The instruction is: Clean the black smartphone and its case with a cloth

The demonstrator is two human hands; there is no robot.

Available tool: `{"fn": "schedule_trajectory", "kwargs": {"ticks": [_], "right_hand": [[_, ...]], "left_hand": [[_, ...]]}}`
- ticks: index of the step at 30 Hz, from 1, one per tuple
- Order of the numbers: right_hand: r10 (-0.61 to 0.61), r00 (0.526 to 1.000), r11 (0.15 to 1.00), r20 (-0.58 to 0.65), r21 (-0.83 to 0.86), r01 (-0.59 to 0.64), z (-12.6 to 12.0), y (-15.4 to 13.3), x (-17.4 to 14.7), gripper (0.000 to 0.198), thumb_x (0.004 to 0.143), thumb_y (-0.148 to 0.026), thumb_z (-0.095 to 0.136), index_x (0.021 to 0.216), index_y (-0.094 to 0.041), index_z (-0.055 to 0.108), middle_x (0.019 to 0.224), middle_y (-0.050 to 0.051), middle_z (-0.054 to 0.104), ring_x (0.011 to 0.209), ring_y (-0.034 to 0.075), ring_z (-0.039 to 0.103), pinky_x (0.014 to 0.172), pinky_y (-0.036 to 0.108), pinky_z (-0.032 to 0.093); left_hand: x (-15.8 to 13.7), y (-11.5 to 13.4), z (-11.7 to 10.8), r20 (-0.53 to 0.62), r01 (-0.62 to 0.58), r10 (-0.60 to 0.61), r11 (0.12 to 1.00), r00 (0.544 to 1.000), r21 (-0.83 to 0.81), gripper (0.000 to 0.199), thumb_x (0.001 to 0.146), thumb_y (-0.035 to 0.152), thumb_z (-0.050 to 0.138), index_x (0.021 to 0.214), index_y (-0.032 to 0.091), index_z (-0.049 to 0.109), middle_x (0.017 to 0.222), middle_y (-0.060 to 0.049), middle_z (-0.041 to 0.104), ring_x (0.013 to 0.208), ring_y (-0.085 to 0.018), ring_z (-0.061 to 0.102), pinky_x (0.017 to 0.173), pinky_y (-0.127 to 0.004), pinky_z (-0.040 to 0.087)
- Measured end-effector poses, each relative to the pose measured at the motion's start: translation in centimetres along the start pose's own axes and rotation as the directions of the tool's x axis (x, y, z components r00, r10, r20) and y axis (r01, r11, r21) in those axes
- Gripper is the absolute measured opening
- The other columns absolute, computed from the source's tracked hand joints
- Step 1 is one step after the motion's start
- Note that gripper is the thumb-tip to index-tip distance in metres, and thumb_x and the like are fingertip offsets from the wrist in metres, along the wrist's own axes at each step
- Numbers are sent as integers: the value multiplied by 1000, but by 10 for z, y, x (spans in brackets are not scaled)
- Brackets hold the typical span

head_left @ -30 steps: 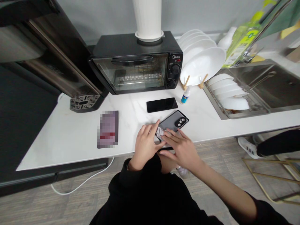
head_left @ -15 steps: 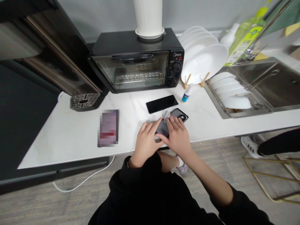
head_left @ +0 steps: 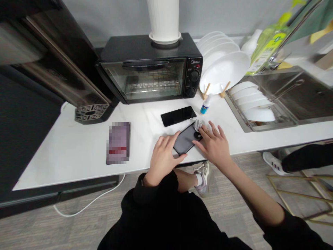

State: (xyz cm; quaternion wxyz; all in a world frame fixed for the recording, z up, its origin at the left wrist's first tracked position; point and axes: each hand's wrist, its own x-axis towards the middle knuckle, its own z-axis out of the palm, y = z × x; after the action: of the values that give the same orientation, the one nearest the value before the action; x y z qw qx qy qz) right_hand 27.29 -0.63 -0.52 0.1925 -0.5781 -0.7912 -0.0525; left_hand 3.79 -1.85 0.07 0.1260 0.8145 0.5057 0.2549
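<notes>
A dark grey phone case with a camera cutout at its far right end lies slanted near the counter's front edge. My left hand grips its left end, fingers along one edge and thumb along the other. At the cutout end, my right hand presses a crumpled whitish tissue under its index fingertips, with the other fingers spread. Just beyond the case lies a black phone, screen up. A small spray bottle with a blue label stands to the right of that phone.
A black toaster oven stands at the back, a white pot on top. White plates fill a rack beside the sink, which holds several bowls. A blurred-out flat item lies left. Another person's shoe shows right.
My right hand has slid right with the tissue, from the middle of the phone case to its cutout end, uncovering more of its surface. My left hand keeps its hold.
</notes>
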Motion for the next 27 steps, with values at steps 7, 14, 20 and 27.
{"fn": "schedule_trajectory", "kwargs": {"ticks": [7, 14, 20, 27], "right_hand": [[-165, 986, 948, 32, 280, 150, 11, -66, -3, 77, 97, -72, 51, 139, -8, 64, 146, 18, 66, 150, 36, 49, 128, 60, 33], [-213, 974, 960, 82, 206, 192, -12, -42, -31, 58, 102, -62, 52, 138, -19, 67, 145, 8, 68, 154, 34, 43, 129, 63, 28], [24, 999, 1000, -36, 16, -23, 0, 0, -8, 65, 103, -63, 46, 141, -14, 65, 146, 14, 66, 158, 41, 33, 126, 74, 22], [-18, 1000, 975, -9, 220, 19, 12, -59, -2, 75, 97, -70, 52, 140, -10, 64, 149, 16, 64, 155, 41, 39, 127, 67, 29]], "left_hand": [[-1, -5, 0, -21, 19, -19, 1000, 1000, 5, 82, 86, 31, 78, 158, 22, 42, 131, -10, 67, 114, -31, 57, 104, -44, 50], [-2, -2, 0, -17, 66, -66, 998, 998, 13, 88, 86, 44, 80, 161, 21, 38, 128, -10, 68, 116, -32, 57, 106, -47, 50], [2, -1, 1, -5, 16, -16, 1000, 1000, -2, 90, 86, 44, 80, 162, 25, 36, 131, -10, 68, 117, -31, 58, 107, -48, 49], [0, -4, 1, 0, 6, -6, 1000, 1000, -15, 84, 87, 36, 78, 161, 26, 38, 130, -8, 67, 114, -30, 56, 105, -45, 50]]}}
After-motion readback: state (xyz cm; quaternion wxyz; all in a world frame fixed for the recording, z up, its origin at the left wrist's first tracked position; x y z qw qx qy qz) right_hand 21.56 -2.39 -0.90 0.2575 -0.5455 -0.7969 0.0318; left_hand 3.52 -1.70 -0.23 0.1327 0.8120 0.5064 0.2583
